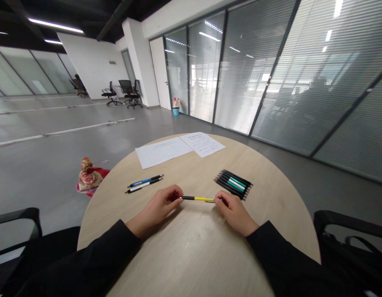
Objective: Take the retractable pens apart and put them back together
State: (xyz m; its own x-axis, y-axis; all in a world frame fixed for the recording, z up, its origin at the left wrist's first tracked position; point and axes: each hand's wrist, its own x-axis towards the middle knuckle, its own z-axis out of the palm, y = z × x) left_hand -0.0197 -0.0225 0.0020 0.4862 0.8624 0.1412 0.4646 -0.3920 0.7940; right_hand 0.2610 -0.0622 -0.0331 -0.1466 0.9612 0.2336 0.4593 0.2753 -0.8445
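Note:
A yellow and black pen [198,199] lies level just above the round wooden table [197,247], held at both ends. My left hand [161,206] pinches its black left end with curled fingers. My right hand [232,210] grips its right end the same way. Just behind my right hand sits a tight bundle of several pens [233,184], mostly black with green and white ones. Two loose pens [144,184], one blue and one white, lie side by side behind my left hand.
Two sheets of paper [178,148] lie at the table's far edge. Black chair arms flank me at left [17,218] and right [348,227]. A red and patterned bag [89,177] rests on the grey floor to the left. Office chairs [129,94] stand far back.

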